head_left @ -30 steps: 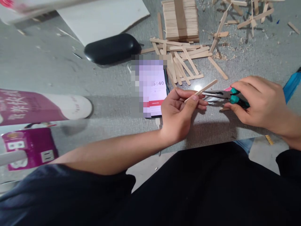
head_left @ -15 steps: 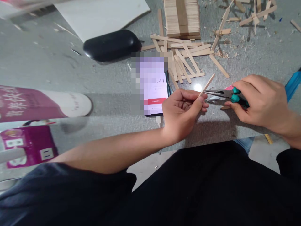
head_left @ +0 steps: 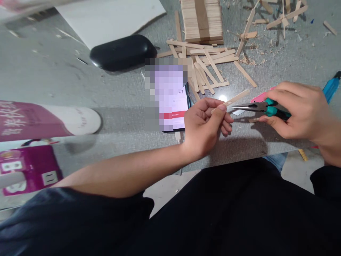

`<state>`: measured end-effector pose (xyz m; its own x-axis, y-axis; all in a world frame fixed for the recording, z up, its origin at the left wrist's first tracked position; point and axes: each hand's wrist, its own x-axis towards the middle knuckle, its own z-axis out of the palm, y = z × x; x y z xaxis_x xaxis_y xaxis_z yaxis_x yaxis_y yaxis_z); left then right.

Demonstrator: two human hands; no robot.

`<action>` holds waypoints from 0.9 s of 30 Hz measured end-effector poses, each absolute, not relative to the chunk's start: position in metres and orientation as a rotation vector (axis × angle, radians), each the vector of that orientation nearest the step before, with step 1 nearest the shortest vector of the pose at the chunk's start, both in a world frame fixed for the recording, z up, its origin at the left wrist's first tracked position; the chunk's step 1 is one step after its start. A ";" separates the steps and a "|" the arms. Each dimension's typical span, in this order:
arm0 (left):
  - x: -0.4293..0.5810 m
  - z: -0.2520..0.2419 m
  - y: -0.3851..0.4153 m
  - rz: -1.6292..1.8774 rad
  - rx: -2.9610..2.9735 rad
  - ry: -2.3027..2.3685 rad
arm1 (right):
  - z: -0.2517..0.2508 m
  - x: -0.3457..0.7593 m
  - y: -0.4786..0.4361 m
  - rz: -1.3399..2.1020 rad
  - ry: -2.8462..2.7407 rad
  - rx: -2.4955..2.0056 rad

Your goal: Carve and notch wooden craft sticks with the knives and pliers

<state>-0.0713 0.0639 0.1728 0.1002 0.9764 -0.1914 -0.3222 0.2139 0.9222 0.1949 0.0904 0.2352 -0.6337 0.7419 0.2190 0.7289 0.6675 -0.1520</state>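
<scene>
Between thumb and fingers, my left hand (head_left: 209,119) pinches a wooden craft stick (head_left: 238,96), its free end pointing up to the right. A small pale spot, perhaps a hole, shows on the stick close to my thumb. My right hand (head_left: 298,110) is wrapped round the green-and-black handles of needle-nose pliers (head_left: 252,106). The pliers' jaws look nearly closed, and their tip is just right of my left fingers, apart from the stick. Beneath the pliers lies a pink utility knife (head_left: 262,97) with its blade showing, partly hidden by my right hand.
Loose craft sticks (head_left: 210,67) lie scattered beyond a lit phone (head_left: 172,103). Behind them is a banded stack of sticks (head_left: 190,21). A black case (head_left: 124,52), a pink-and-white packet (head_left: 50,119) and a purple power strip (head_left: 32,167) are at left. Wood shavings (head_left: 247,60) litter the table.
The pliers have pulled back to the right, off the stick. In my left hand the stick has turned from steep to flatter, with its broad face now showing. The view has shifted slightly.
</scene>
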 end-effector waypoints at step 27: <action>-0.074 0.174 0.060 1.147 0.939 0.918 | 0.228 0.211 0.125 0.595 -2.667 -1.017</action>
<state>-0.0745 0.0599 0.1743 0.1685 0.9803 -0.1033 -0.3155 0.1529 0.9365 0.2111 0.1247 0.2277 -0.7345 0.6755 0.0645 0.5839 0.6776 -0.4471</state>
